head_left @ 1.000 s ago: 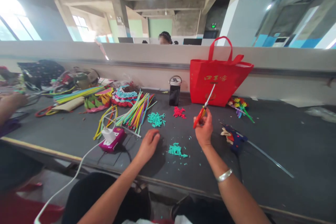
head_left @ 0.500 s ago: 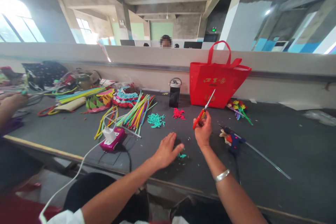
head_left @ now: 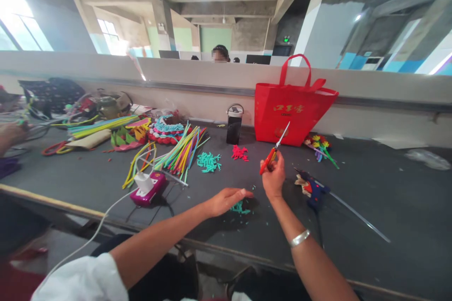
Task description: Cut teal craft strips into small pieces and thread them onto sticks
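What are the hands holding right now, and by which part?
Right hand: scissors, gripped by the red handles, blades up. Left hand: nothing, fingers over teal scraps.

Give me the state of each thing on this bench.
scissors, blades shut, tips up
right hand, closed on scissors
left hand, open, palm down over teal bits
red bag, upright, handles up
black flask, upright, lid on
glue gun, lying down
power strip, plug inserted

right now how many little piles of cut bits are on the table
3: a teal pile beside the coloured sticks, a red pile by the black flask, and a second teal pile partly hidden under the left hand.
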Tool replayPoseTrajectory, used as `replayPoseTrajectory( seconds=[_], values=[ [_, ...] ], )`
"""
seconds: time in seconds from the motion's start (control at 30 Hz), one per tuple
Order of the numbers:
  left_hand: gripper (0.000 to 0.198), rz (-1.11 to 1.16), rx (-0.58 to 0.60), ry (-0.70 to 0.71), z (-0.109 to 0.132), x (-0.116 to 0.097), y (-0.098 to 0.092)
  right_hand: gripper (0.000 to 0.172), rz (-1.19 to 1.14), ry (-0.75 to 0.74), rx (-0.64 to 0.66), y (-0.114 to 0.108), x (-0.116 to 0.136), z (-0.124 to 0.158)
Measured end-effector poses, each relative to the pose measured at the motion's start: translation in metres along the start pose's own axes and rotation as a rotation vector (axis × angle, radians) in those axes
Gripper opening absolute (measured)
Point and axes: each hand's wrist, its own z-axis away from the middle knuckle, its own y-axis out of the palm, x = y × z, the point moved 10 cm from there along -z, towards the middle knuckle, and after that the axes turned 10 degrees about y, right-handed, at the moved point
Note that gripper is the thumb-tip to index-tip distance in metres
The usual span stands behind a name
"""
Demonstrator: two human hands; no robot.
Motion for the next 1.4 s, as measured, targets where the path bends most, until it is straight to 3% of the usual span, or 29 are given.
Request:
replayPoseTrajectory(
  seconds=[0.07, 0.23, 0.4, 0.63, 0.8, 0.9, 1.03, 1.17, 1.23, 1.3, 1.4],
  values=[
    [0.055, 0.005, -0.05, -0.013, 0.007, 0.0, -0.015, 0.067, 0.004, -0.02, 0.011, 0.002, -0.001, 0.0],
    [0.047, -0.34, -0.35, -0.042, 0.001, 0.017, -0.084, 0.065, 0.046, -0.039, 0.009, 0.003, -0.003, 0.001],
    [0.041, -0.569, -0.488, -0.116, 0.007, 0.036, -0.109, 0.067, 0.055, 0.003, -0.009, 0.002, -0.01, -0.002],
    [0.066, -0.542, -0.461, 0.0, 0.014, 0.031, -0.101, 0.064, 0.093, -0.019, 0.0, 0.007, -0.016, -0.003],
    [0.062, -0.508, -0.545, 0.107, 0.019, 0.016, -0.108, 0.063, 0.082, -0.033, -0.009, 0.005, -0.016, -0.004],
    [0.058, -0.467, -0.554, 0.075, 0.012, 0.019, -0.109, 0.063, 0.097, -0.031, -0.004, 0.006, -0.015, -0.004],
    [0.036, -0.422, -0.4, 0.025, -0.01, 0.022, -0.075, 0.063, 0.103, -0.029, 0.002, 0.006, -0.013, -0.002],
    [0.038, -0.315, -0.174, 0.155, -0.028, 0.004, -0.015, 0.064, 0.108, -0.039, 0.011, 0.005, -0.012, -0.001],
    [0.043, -0.224, -0.08, 0.196, -0.034, -0.002, 0.006, 0.063, 0.129, -0.043, 0.004, 0.004, -0.011, -0.002],
    [0.048, -0.158, -0.051, 0.189, -0.043, -0.002, 0.011, 0.064, 0.124, -0.043, -0.006, 0.002, -0.011, -0.003],
    [0.052, -0.074, -0.1, 0.119, -0.061, 0.009, -0.003, 0.065, 0.093, -0.031, -0.012, 0.001, -0.01, -0.006]
  ],
)
